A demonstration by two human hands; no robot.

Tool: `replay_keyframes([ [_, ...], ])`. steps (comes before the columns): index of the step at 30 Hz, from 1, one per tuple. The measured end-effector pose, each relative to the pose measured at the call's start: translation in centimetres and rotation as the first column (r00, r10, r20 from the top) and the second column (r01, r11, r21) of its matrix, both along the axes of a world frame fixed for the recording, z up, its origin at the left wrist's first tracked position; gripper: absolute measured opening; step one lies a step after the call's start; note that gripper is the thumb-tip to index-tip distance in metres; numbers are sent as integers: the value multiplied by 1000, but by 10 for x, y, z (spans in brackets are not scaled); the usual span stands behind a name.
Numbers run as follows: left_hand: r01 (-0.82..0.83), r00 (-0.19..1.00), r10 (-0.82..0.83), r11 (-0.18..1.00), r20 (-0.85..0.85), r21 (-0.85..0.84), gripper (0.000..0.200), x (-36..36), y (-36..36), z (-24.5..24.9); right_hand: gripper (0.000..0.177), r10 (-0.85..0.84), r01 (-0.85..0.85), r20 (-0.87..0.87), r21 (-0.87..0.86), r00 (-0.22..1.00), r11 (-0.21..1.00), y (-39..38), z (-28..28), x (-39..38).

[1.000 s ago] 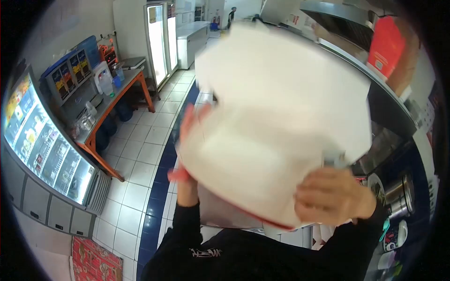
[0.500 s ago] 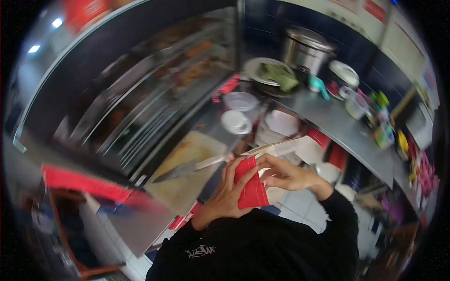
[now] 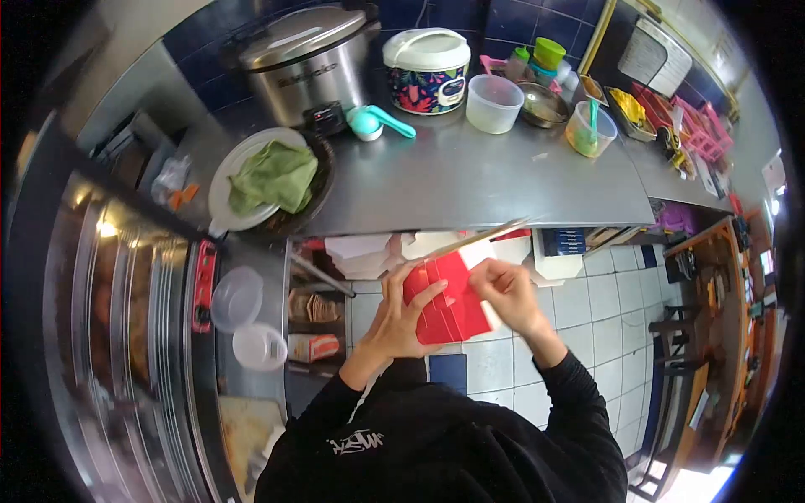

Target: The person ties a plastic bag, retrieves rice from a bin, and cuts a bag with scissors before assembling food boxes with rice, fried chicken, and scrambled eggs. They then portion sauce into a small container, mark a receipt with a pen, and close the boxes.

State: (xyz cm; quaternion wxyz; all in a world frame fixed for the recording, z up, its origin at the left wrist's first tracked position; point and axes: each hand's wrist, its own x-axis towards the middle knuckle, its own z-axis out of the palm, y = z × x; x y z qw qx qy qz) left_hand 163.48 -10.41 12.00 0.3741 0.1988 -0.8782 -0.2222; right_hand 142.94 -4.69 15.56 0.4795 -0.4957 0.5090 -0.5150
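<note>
Both my hands hold a red cardboard box [image 3: 444, 302] with a white inside, in front of my chest over the tiled floor. My left hand [image 3: 401, 314] grips its left side, thumb on the red face. My right hand [image 3: 507, 289] pinches the box's right edge, next to a white flap that sticks up and to the right. I wear black sleeves.
A steel counter [image 3: 478, 180] runs ahead with a steel cooker [image 3: 306, 59], a floral rice cooker [image 3: 426, 69], a plate with a green cloth [image 3: 268, 178], and plastic tubs [image 3: 495, 102]. More flat boxes [image 3: 369, 250] lie under it. Clear lids [image 3: 237, 298] sit at the left by a glass display.
My view swung from the room to the steel counter. The large white sheet before my face has become a smaller folded red box held lower, between both hands.
</note>
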Motion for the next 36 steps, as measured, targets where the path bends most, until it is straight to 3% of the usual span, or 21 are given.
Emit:
replay_keyframes([
  [2,8,1000,-8,1000,13,13,107,-14,-63,-12,9,-117,117,0,-38,993,992,-44,20,-36],
  [3,-27,1000,27,999,4,23,106,-19,-95,-24,10,-280,278,-84,-41,956,960,-64,18,-70],
  [4,-65,998,65,997,-3,39,105,-21,-125,-34,11,-316,341,170,-147,934,929,-85,27,-97],
  [6,-105,994,107,993,36,-47,109,-24,-181,-41,13,-430,446,214,-31,877,895,-113,63,-135],
  [7,-107,993,109,993,39,-40,112,-26,-204,-50,13,-360,386,224,-87,906,918,-131,63,-158],
  [8,-112,992,114,993,45,-35,115,-29,-223,-58,12,-350,373,173,-131,921,918,-150,60,-172],
  [10,-118,991,119,993,-65,21,116,-41,-252,-72,12,-401,397,-115,-57,909,916,-190,52,-186],
  [12,-116,988,121,991,-97,60,114,-53,-273,-78,13,-298,333,-368,33,881,942,-240,13,-194],
  [14,-125,991,130,987,-44,96,109,-60,-284,-80,14,-230,332,-697,12,679,943,-289,-51,-190],
  [16,-129,991,132,988,-37,83,108,-70,-291,-79,17,-129,314,-716,131,686,940,-319,-108,-177],
  [18,-143,989,145,987,-19,74,107,-75,-300,-75,19,-565,382,-773,-449,288,808,-325,-109,-129],
  [20,-153,988,152,985,15,83,105,-76,-304,-69,22,-493,395,-638,-304,591,867,-323,-81,-93],
  [21,-180,984,180,981,4,69,103,-76,-304,-71,22,-322,284,-494,-153,808,947,-319,-70,-74],
  [22,-201,979,202,978,-10,58,102,-77,-303,-74,23,-136,133,-294,-31,946,991,-315,-59,-57],
  [24,-229,973,229,973,-41,11,98,-79,-299,-74,20,157,-148,-47,155,987,977,-313,-41,-32],
  [27,-273,962,268,955,-50,-120,92,-62,-295,-58,21,261,-259,-46,53,964,964,-317,-49,-31],
  [30,-293,956,280,932,-89,-211,90,-45,-281,-43,23,224,-230,65,104,972,968,-300,-31,-23],
  [33,-314,944,275,920,-183,-236,93,-29,-268,-56,20,-13,-23,-197,-178,980,984,-266,20,-27],
  [35,-370,922,338,912,-187,-177,100,-22,-256,-60,16,-293,301,-79,108,953,948,-211,62,-62],
  [36,-278,927,260,960,-269,-30,102,-11,-253,-81,15,-417,418,-55,6,907,909,-186,76,-72],
])
